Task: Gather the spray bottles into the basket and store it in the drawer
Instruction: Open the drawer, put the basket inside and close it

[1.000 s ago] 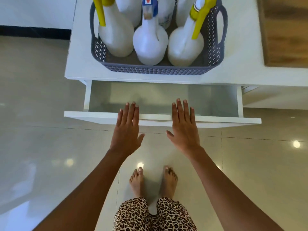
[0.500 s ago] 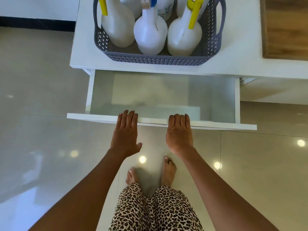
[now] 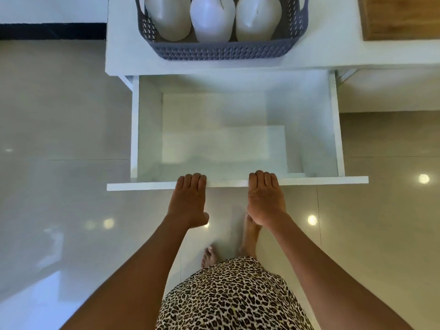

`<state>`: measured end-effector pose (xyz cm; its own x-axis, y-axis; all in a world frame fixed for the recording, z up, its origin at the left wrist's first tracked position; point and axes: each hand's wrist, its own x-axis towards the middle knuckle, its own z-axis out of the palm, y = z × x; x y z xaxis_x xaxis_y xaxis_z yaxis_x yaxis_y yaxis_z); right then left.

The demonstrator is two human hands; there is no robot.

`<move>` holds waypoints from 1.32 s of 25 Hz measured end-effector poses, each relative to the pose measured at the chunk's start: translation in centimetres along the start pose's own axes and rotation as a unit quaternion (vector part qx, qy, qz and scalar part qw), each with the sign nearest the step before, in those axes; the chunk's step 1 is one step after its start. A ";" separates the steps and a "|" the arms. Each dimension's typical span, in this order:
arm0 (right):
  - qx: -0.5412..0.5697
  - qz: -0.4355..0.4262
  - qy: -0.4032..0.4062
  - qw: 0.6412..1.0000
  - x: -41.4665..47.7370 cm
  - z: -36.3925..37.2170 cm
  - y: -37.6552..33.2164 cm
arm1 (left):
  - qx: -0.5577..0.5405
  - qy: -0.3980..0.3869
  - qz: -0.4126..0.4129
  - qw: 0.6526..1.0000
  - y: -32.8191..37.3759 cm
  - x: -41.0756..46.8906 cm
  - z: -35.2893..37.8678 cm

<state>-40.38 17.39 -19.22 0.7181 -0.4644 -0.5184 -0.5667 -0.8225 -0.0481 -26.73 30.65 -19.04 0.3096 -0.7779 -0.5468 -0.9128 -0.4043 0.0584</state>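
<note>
A grey perforated basket (image 3: 221,51) stands on the white counter (image 3: 123,60) at the top of the view, holding white spray bottles (image 3: 212,20) whose tops are cut off by the frame. Below it a white drawer (image 3: 334,129) is pulled far out and its inside is bare. My left hand (image 3: 189,201) and my right hand (image 3: 264,197) both hook their fingers over the top edge of the drawer front (image 3: 321,180), left of centre and right of centre.
A wooden board (image 3: 400,17) lies on the counter at the top right. Glossy beige floor tiles (image 3: 59,139) surround the cabinet. My bare feet (image 3: 209,258) and leopard-print trousers (image 3: 233,296) are just behind the drawer front.
Both hands gripped the drawer front and drew it out toward me; the drawer now stands much wider open. My feet stepped back and the view tilted down.
</note>
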 end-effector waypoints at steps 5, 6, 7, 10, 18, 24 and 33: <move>0.003 -0.007 -0.034 0.999 -3.9 1.6 -1.0 | -0.047 -0.007 -0.006 0.999 1.7 -3.6 1.9; 0.007 -0.009 -0.041 0.999 -4.8 1.9 -1.1 | -0.052 -0.013 -0.004 0.999 2.0 -4.4 2.3; 0.009 -0.010 -0.048 0.999 -5.6 2.2 -1.3 | -0.054 -0.020 -0.002 0.998 2.4 -5.2 2.6; 0.015 -0.007 -0.052 0.998 -6.9 2.6 -1.7 | -0.061 -0.023 -0.005 0.998 3.0 -6.4 3.0; 0.014 -0.004 -0.051 0.999 -7.1 2.4 -1.8 | -0.052 -0.033 0.000 0.998 3.1 -6.5 2.4; 0.059 -0.010 -0.091 0.994 -6.9 0.7 -1.4 | -0.114 -0.024 0.011 0.993 2.4 -6.9 1.0; 0.136 0.022 0.113 0.984 1.0 -12.7 3.7 | -0.181 0.161 0.001 0.970 -4.1 0.0 -12.0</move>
<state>-36.60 9.70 -9.12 0.7439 -0.5844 -0.3242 -0.6650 -0.6952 -0.2730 -19.74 26.54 -9.32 0.4283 -0.8652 -0.2606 -0.7782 -0.4998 0.3803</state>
